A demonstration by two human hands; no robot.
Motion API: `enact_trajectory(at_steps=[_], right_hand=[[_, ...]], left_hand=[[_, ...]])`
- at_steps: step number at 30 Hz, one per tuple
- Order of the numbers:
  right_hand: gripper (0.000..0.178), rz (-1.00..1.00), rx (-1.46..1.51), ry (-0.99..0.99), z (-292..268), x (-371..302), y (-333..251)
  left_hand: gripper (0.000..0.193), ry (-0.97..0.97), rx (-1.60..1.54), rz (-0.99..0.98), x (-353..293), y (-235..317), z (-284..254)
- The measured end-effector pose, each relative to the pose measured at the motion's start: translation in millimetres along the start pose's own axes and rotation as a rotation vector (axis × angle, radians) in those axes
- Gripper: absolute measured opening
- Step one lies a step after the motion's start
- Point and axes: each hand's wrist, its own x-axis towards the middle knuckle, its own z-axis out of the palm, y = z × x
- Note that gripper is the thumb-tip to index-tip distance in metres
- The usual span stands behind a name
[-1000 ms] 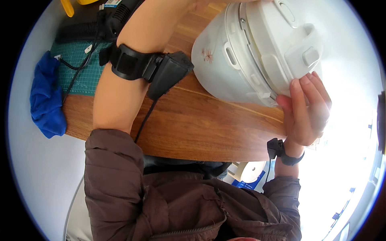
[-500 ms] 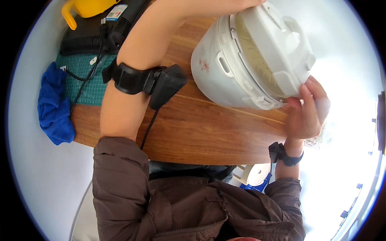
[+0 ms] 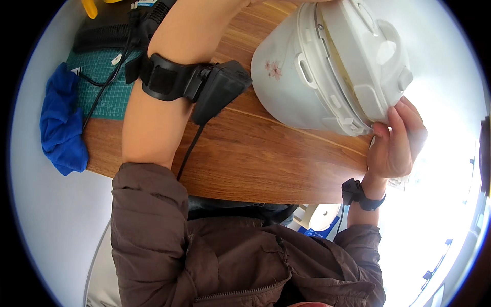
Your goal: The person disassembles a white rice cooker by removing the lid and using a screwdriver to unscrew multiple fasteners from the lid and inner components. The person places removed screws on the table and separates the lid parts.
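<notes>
Head view: a white rice cooker (image 3: 307, 77) w/ a small pink flower print stood tipped on the wooden table (image 3: 255, 158), at the table's right end, its lid (image 3: 365, 56) facing right and the seam between lid and body slightly parted. The right hand (image 3: 396, 143) was at the cooker's lower right edge, fingers (image 3: 404, 120) curled up against the lid rim near the latch, thumb side underneath; it pressed on the rim rather than closing round anything. A black wrist strap (image 3: 360, 194) sat on the right wrist, cable running down from it.

The left forearm (image 3: 158, 102) crossed the table from the lower left toward the top, bare below a pushed-up brown jacket sleeve (image 3: 148, 215), w/ a black strap and a boxy black unit (image 3: 199, 84) on it. The left hand itself was out of frame past the top edge, so its grip can't be told.

Left of the arm: a green cutting mat (image 3: 102, 87), black cables (image 3: 97, 100) over it, a crumpled blue cloth (image 3: 64, 125) at the table's left edge, a yellow object (image 3: 89, 6) at the top
</notes>
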Motion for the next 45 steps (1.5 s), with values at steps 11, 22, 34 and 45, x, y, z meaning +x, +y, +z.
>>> enact_trajectory(at_steps=[11, 22, 34, 45], right_hand=[[0.027, -0.019, 0.005, -0.023, -5, -2, -4], [0.034, -0.015, 0.016, -0.040, -8, 13, -17], [0.034, 0.020, -0.011, -0.015, -14, 2, -8], [0.084, 0.319, 0.030, 0.131, 9, -14, 8]], left_hand=[[0.043, 0.064, 0.012, 0.148, -3, -6, 3], [0.039, -0.010, -0.076, 0.135, 1, -18, 4], [0.033, 0.013, -0.231, -0.061, 0, -2, 14], [0.030, 0.018, -0.297, -0.133, 1, -1, 13]])
